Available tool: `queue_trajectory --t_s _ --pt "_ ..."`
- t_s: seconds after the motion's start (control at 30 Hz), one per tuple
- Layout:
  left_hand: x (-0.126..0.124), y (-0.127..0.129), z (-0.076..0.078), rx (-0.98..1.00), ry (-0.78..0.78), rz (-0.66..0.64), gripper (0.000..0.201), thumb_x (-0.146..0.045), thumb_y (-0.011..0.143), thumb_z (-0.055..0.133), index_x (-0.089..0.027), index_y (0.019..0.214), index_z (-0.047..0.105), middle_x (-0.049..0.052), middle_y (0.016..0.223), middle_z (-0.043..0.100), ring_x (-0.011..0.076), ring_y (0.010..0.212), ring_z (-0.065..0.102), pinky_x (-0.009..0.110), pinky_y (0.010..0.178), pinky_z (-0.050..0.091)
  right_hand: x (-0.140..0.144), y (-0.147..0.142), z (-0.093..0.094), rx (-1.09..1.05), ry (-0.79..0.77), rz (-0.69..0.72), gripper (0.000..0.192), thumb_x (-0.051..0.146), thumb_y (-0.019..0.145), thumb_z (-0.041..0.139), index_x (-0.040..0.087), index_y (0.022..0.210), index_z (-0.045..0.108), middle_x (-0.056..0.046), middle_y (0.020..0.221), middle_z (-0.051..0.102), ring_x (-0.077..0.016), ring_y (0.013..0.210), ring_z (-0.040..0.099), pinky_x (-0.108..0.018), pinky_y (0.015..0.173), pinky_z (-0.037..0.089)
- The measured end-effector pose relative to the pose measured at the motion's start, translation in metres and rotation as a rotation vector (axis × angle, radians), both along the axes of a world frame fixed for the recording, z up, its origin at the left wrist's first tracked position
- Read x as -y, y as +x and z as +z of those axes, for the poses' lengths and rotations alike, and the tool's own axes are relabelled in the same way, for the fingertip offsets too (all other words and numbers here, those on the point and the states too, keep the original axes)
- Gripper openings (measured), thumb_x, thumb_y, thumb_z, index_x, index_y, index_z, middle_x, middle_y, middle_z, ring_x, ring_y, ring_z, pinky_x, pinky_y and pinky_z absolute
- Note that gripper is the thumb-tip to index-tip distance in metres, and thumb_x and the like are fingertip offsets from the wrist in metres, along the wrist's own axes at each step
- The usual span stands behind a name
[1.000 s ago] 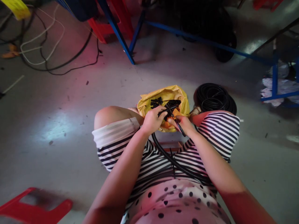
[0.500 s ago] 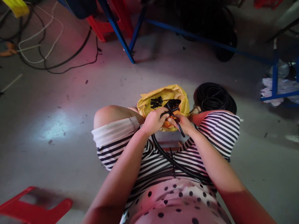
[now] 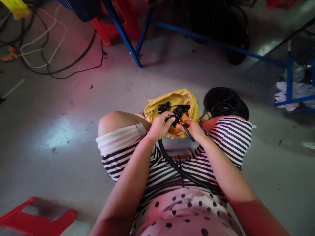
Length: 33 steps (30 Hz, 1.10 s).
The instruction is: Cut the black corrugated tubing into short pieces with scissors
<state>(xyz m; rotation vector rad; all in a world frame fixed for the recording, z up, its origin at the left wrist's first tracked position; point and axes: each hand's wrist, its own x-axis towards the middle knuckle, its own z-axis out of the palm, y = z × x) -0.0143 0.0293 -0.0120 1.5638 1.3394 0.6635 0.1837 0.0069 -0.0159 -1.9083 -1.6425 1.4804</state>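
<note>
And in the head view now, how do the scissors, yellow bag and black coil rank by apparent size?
Largest to smallest:
Yellow bag
Black coil, partly hidden
Scissors, in the right hand

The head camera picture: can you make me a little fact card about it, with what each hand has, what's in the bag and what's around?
Left hand: gripping a black ribbed tube, which loops across the lap
Right hand: holding what looks like scissors
Blades: too small to tell if open
Yellow bag: open, between the knees
Inside bag: short black pieces
Right of bag: coil of black tubing on the floor
Ahead: blue metal frame
</note>
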Motion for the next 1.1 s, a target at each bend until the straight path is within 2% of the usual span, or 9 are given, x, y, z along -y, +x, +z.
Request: queue_trajectory --t_s 0.7,1.1 --pt "-0.0017 -0.0006 -0.0066 0.074 -0.058 0.048 0.021 -0.034 0.089 0.059 -0.018 0.099 0.069 0.006 0.101 0.077 0.021 0.095 0.07 0.034 0.089 0.053 -0.0013 0.0028 0.0 0.148 0.009 0.034 0.053 0.073 0.071 0.072 0.02 0.073 0.068 0.0 0.063 0.057 -0.0162 0.062 0.05 -0.028 0.057 0.033" --pt "-0.0018 -0.002 -0.0077 0.079 -0.063 0.034 0.021 -0.034 0.088 0.059 -0.019 0.1 0.069 0.006 0.101 0.076 0.0206 0.096 0.069 0.033 0.09 0.053 -0.0006 0.0057 -0.0022 0.155 0.041 0.077 0.055 0.073 0.073 0.071 0.019 0.069 0.064 0.0 0.062 0.055 -0.0151 0.06 0.049 -0.027 0.056 0.032"
